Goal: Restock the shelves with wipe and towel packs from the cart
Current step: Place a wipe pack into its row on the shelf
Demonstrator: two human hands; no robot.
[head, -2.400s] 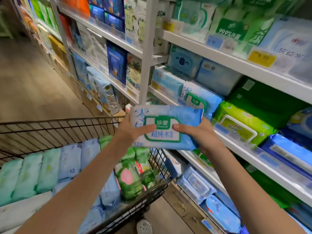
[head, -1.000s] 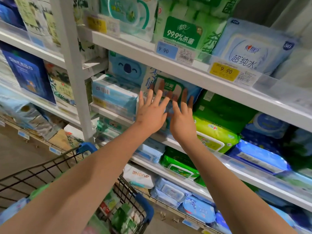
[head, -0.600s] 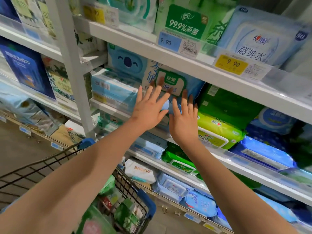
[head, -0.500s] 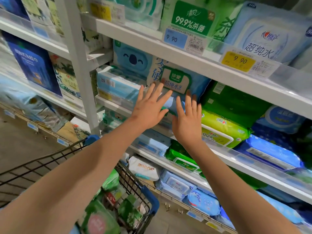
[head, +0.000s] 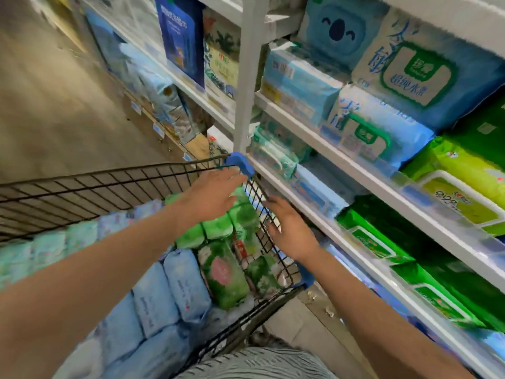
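The blue wipe pack with a green-framed label (head: 426, 75) stands on the middle shelf (head: 363, 170), leaning on a similar pack (head: 374, 132) in front. Both my hands are away from it, over the black wire cart (head: 114, 181). My left hand (head: 216, 195) hovers with straight fingers above the green packs (head: 218, 228) at the cart's right end. My right hand (head: 289, 228) sits at the cart's right wall, fingers loosely spread, holding nothing. Blue packs (head: 164, 294) and a green flowered pack (head: 221, 274) fill the cart.
White shelf post (head: 246, 77) rises just beyond the cart's blue corner bumper (head: 240, 162). Green and lime wipe packs (head: 464, 170) crowd the shelves at right. Dark blue boxes (head: 180, 36) stand further left. Wooden floor (head: 54, 110) lies beyond the cart.
Both hands have left the blue pack on the shelf and come down to the cart. My view has dropped from the shelves towards the cart.
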